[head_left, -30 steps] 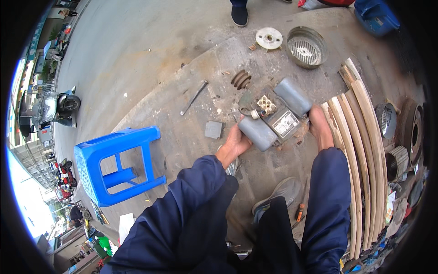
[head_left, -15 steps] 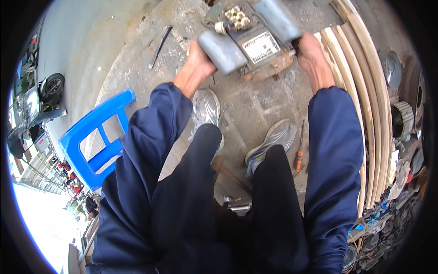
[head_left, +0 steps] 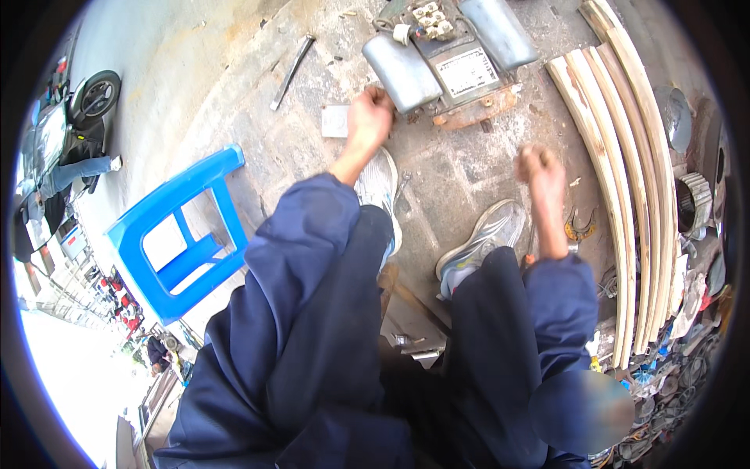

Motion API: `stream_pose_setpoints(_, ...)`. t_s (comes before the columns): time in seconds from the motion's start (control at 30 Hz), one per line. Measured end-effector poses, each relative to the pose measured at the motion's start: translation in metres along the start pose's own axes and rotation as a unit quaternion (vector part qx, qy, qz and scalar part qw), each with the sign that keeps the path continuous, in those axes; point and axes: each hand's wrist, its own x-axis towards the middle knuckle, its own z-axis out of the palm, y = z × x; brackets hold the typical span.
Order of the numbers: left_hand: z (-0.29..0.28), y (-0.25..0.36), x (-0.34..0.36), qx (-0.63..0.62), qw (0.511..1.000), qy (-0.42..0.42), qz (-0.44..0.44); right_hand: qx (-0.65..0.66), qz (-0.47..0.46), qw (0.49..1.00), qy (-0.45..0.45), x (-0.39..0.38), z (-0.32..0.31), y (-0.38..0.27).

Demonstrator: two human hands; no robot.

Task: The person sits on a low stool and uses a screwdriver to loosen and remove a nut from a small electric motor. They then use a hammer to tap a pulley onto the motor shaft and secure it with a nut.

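The grey metal machine [head_left: 469,74] with two cylinders, a terminal block and a label plate rests on the ground at the top centre. My left hand [head_left: 367,121] is at the lower left of its left cylinder [head_left: 400,70], fingers curled; whether they hold anything is hidden. Beside that hand lies a small grey plate [head_left: 334,122]. My right hand [head_left: 543,176] is below and right of the machine, apart from it, its fingers closed with nothing visible in them. A metal bar [head_left: 291,74] lies left of the machine, and a yellow-handled tool [head_left: 578,230] is near my right wrist.
A blue plastic stool [head_left: 183,293] is at left. Curved wooden strips [head_left: 594,133] line the right, with scrap metal parts [head_left: 691,203] beyond them. My shoes [head_left: 476,242] are below the machine. A scooter [head_left: 58,148] and a person's leg [head_left: 86,168] are at far left.
The machine was held in both hands and now rests on the ground. My right hand has pulled back toward me; my left has moved slightly inward. A person's leg appeared beside the scooter.
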Motion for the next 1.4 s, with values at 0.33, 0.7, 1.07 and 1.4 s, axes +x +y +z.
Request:
stream_pose_setpoints(0.33, 0.05, -0.048, -0.005, 0.221, 0.958, 0.048, 0.178, 0.084, 0.04, 0.994, -0.06, -0.048, 0.018, 0.081)
stream_pose_setpoints(0.7, 0.065, -0.058, 0.0, 0.252, 0.955, 0.035, 0.155, 0.123, 0.008, 0.986, -0.113, -0.04, 0.03, 0.074)
stream_pose_setpoints(1.07, 0.042, -0.033, -0.079, -0.143, 0.939, -0.311, 0.021, 0.109, -0.147, 0.976, -0.122, -0.046, 0.07, 0.028)
stream_pose_setpoints(1.4, 0.028, -0.004, -0.085, -0.248, 0.867, -0.409, -0.142, 0.189, -0.097, 0.957, -0.197, -0.069, 0.053, 0.004)
